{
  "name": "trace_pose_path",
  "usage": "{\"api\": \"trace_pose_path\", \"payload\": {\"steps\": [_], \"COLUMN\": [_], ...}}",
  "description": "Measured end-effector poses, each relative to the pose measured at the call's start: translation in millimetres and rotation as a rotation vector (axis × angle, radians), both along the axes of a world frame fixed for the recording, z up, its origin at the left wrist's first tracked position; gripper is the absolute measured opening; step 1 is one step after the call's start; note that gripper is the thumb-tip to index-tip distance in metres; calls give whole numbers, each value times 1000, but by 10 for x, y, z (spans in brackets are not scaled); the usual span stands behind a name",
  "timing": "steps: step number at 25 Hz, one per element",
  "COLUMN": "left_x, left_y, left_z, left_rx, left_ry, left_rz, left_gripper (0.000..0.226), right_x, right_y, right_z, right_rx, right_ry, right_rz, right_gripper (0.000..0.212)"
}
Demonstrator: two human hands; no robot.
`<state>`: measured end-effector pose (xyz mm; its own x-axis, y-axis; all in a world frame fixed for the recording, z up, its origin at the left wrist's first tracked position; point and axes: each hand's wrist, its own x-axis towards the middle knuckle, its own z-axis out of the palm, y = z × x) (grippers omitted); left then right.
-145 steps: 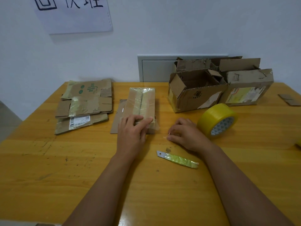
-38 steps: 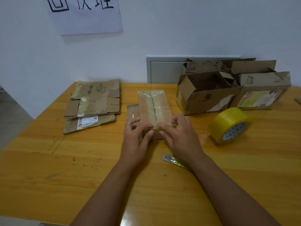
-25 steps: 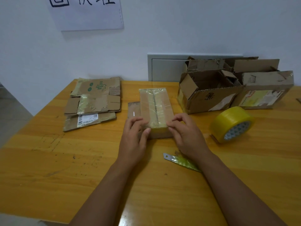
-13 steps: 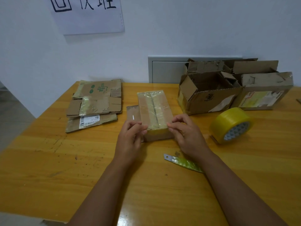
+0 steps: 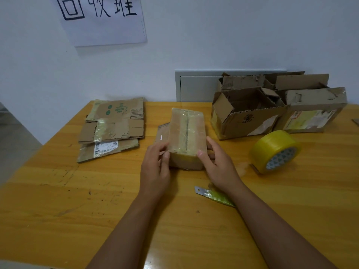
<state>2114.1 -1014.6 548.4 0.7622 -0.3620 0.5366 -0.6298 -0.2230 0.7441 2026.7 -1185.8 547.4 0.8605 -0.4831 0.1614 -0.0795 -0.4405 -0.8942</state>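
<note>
Steering clear of the cutter blade [image 5: 212, 196] beside the right wrist, clasping the taped box [image 5: 187, 133] on the table [image 5: 73, 210] by its near end with left hand [image 5: 155, 168] and right hand [image 5: 220, 168] curled round its sides; best pressing tape flat evenly, near edge to far.

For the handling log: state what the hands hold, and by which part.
The taped box, held at its near end: the left hand grips its left side, the right hand its right side.

A scuffed yellow wooden table [image 5: 58, 191] stands against a plain white wall [image 5: 233, 35]; a handwritten paper sign [image 5: 104, 22] hangs above; a grey metal wall panel [image 5: 196, 88] sits low.
</note>
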Motion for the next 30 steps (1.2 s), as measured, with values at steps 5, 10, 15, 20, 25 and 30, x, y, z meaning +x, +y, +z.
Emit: {"api": "trace_pose_path", "payload": {"steps": [5,10,15,20,25,30], "left_x": [-56,-92,93,119,-50,-75], "left_y": [-57,8,404,634,538,550], "left_z": [25,157,236,276,202,222], "left_rx": [81,67,158,134,-3,136], "left_ry": [248,147,-5,82,252,36], "left_rz": [74,153,-26,-58,325,338], "left_gripper": [71,56,45,45,16,9], "right_x": [26,-17,-94,-84,-148,-190], "right_y": [72,89,-100,-122,-113,-108], "right_z": [-45,30,232,156,167,179], "right_rx": [90,108,-92,-109,-264,-378], "right_ry": [12,-37,-90,-53,-106,-63], "right_rz": [17,90,-279,-175,-223,-177], "right_gripper": [90,92,72,45,26,30]}}
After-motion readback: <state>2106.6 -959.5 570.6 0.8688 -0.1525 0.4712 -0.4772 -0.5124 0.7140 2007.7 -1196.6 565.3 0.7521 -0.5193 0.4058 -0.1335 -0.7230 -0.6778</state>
